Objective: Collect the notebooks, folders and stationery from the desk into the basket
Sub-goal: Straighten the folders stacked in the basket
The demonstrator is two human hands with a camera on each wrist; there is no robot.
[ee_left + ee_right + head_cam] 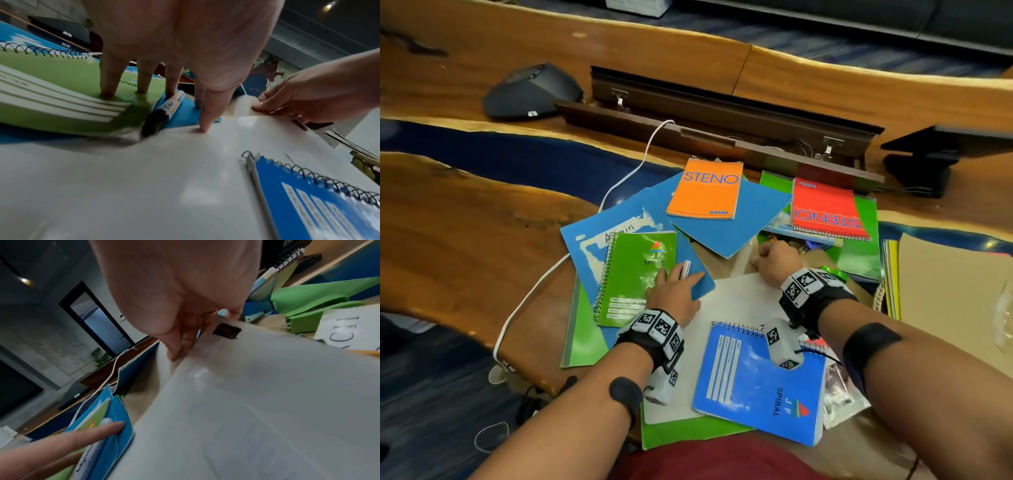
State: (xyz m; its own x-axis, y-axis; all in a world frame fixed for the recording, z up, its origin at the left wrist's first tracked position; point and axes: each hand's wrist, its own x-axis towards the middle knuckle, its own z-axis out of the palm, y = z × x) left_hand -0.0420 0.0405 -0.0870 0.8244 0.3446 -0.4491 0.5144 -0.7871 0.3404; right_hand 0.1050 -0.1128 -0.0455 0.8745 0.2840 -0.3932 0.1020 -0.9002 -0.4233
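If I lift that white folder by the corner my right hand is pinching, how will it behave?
Probably floppy: the white folder already bends where the right hand pinches its corner. Its glossy surface looks slippery, so the blue spiral notebook lying on it may slide off.

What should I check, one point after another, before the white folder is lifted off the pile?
1. Right hand has a grip on the white folder: ok, fingers pinch its far corner.
2. Nothing lies on the folder: not ok, the blue spiral notebook rests on its near part.
3. Left hand is off the folder: not ok, its thumb presses the folder, its other fingers the green spiral notebook and the blue folder under it.
4. Marker is secure: not ok, it lies loose by the left fingers.
5. Basket ready: cannot tell; only a woven edge shows at the right.
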